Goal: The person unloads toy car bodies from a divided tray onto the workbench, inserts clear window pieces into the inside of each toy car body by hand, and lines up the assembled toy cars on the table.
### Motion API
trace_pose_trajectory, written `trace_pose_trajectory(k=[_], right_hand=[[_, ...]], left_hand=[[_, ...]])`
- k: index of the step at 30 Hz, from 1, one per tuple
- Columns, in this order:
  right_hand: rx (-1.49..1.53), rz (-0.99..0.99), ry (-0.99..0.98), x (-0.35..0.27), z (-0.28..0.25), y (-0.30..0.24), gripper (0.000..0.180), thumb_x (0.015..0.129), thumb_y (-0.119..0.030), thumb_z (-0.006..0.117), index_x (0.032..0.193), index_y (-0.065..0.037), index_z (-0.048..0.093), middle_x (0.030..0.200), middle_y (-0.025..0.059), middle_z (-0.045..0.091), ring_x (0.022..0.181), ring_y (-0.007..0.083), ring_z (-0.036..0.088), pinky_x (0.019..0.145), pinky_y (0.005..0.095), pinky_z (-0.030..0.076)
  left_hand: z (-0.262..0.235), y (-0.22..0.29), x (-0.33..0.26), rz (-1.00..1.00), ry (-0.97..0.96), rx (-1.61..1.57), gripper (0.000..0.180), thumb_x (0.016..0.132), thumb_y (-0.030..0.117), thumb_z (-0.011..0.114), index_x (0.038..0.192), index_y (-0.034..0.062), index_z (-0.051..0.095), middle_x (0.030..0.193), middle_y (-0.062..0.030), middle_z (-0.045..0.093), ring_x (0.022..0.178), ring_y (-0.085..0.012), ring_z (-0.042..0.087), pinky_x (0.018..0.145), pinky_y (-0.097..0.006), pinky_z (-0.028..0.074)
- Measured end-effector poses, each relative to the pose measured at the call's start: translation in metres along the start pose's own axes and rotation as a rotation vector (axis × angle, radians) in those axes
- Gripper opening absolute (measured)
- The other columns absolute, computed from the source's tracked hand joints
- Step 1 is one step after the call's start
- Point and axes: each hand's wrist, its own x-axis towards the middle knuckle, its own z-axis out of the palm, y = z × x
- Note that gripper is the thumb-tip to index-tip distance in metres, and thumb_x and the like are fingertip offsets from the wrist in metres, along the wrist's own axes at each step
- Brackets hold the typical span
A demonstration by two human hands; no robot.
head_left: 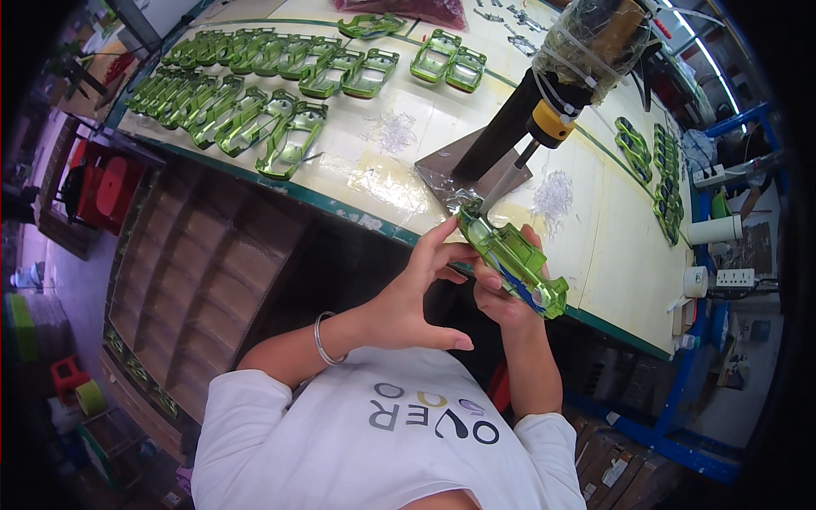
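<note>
- Our right hand [503, 299] has its grip closed around a green shell [514, 259], held just above the near table [595, 246] edge.
- Our left hand [416, 293] is spread wide, fingertips touching the shell's near end.
- The shell's tip seems to meet the press [544, 110] tool.
- More shells [246, 93] lie in rows well apart.

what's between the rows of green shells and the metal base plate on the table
In the head view, a small heap of clear plastic bits lies between the green shells and the base plate.
</note>
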Motion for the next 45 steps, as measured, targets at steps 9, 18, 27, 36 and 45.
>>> trace_pose_trajectory(k=[9, 18, 27, 36, 45], right_hand=[[-0.054, -0.026, 0.129, 0.002, 0.012, 0.004, 0.06, 0.083, -0.046, 0.03, 0.119, 0.003, 0.032, 0.075, 0.0259, 0.047, 0.038, 0.0231, 0.045, 0.033, 0.0258, 0.042], [-0.041, 0.011, 0.127, 0.003, 0.006, 0.001, 0.06, 0.083, -0.047, 0.029, 0.118, 0.002, 0.033, 0.076, 0.0255, 0.048, 0.042, 0.0248, 0.047, 0.037, 0.0273, 0.042], [-0.302, -0.12, 0.325, -0.048, 0.003, 0.0, 0.051, 0.086, -0.044, 0.025, 0.116, -0.004, 0.037, 0.094, 0.0227, 0.051, 0.069, 0.0301, 0.056, 0.051, 0.0374, 0.049], [-2.461, -0.806, 1.067, -0.13, 0.028, -0.157, 0.041, 0.074, -0.006, 0.054, 0.113, -0.003, 0.045, 0.106, 0.013, 0.048, 0.094, 0.0234, 0.047, 0.083, 0.0308, 0.036], [-2.879, -1.093, 1.128, -0.116, 0.002, -0.216, 0.036, 0.074, -0.002, 0.048, 0.11, -0.003, 0.046, 0.116, 0.0206, 0.042, 0.107, 0.0342, 0.039, 0.091, 0.0397, 0.029]], left_hand=[[0.001, 0.002, -0.002, 0.01, -0.006, -0.002, 0.109, 0.06, 0.021, 0.074, 0.128, 0.0036, -0.009, 0.122, -0.0185, 0.029, 0.115, -0.0252, 0.032, 0.089, -0.037, 0.032], [0.001, -0.001, -0.005, -0.025, 0.015, 0.009, 0.109, 0.059, 0.019, 0.074, 0.128, 0.0043, -0.009, 0.123, -0.0184, 0.029, 0.114, -0.0256, 0.033, 0.089, -0.037, 0.033], [0.004, -0.018, -0.024, -0.185, 0.026, 0.061, 0.087, 0.063, 0.013, 0.07, 0.129, 0.0054, 0.015, 0.118, -0.0155, 0.039, 0.109, -0.0226, 0.039, 0.086, -0.034, 0.036], [-0.055, 0.015, -0.03, 0.29, 0.564, 1.263, 0.034, 0.063, 0.006, 0.063, 0.095, 0.0026, 0.052, 0.089, -0.0111, 0.053, 0.085, -0.0285, 0.048, 0.078, -0.034, 0.038], [-0.124, 0.022, -0.009, -0.184, 0.72, 1.756, 0.036, 0.07, 0.025, 0.058, 0.096, 0.0019, 0.051, 0.091, -0.0111, 0.052, 0.091, -0.027, 0.045, 0.079, -0.038, 0.033]])
